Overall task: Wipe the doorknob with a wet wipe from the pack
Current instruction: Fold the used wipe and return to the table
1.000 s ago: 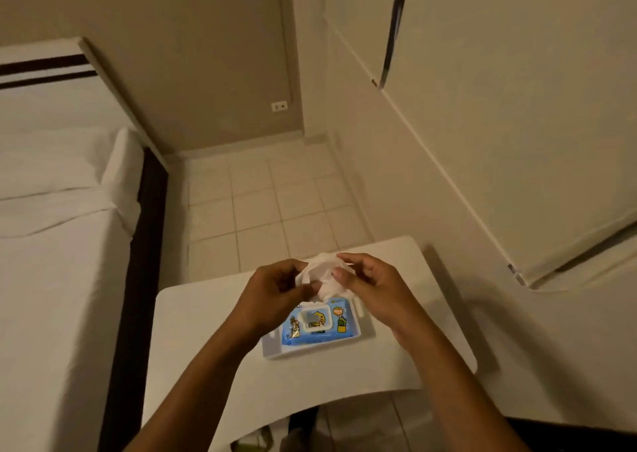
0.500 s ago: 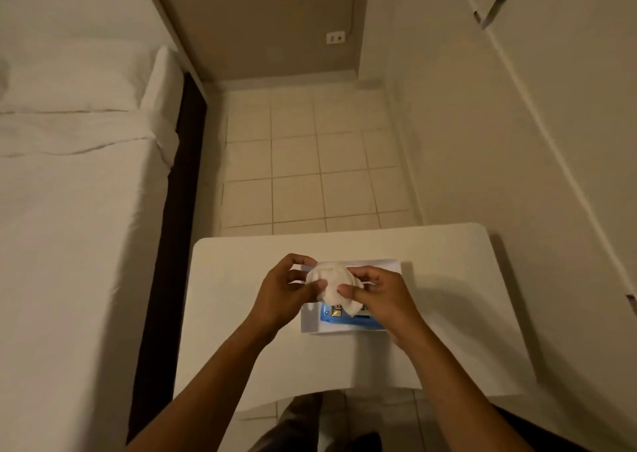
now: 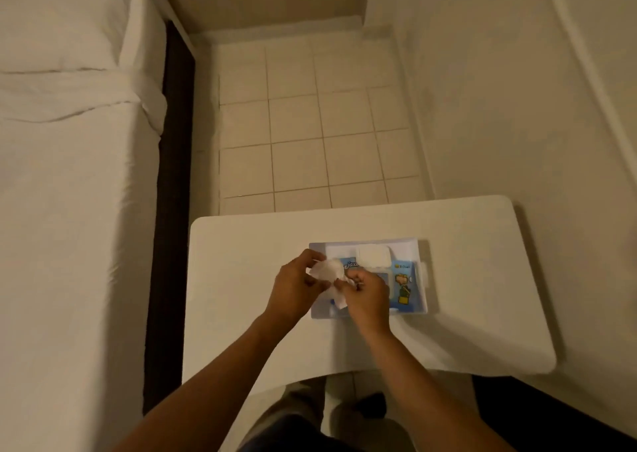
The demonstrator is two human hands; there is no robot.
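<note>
**Two hands on one wipe, above the open pack**

Both hands are busy with the same wet wipe [image 3: 327,274]. The left hand [image 3: 296,289] pinches its crumpled upper part between thumb and fingers, and the right hand [image 3: 367,295] has its fingers curled around the lower edge, just beside the left. The two hands nearly touch each other, with the wipe between them. It looks bunched, not spread flat.

Directly under the hands lies the pack [image 3: 406,279], blue with cartoon pictures, and its white flip lid [image 3: 374,256] stands open at the far side. The pack rests on a small white table [image 3: 482,313], toward the middle. To the left of the table is a bed [image 3: 69,193] with white sheets, and beyond the table is tiled floor [image 3: 310,124]. No doorknob is visible, so the wiping itself is not yet begun.

I judge that some things could go wrong from here. If the wipe is linked to the next sheet, pulling it away could drag more sheets out or lift the light pack. If the wipe stays bunched, only a small part would touch the knob. The open lid, if forgotten, would let the other wipes dry.
</note>
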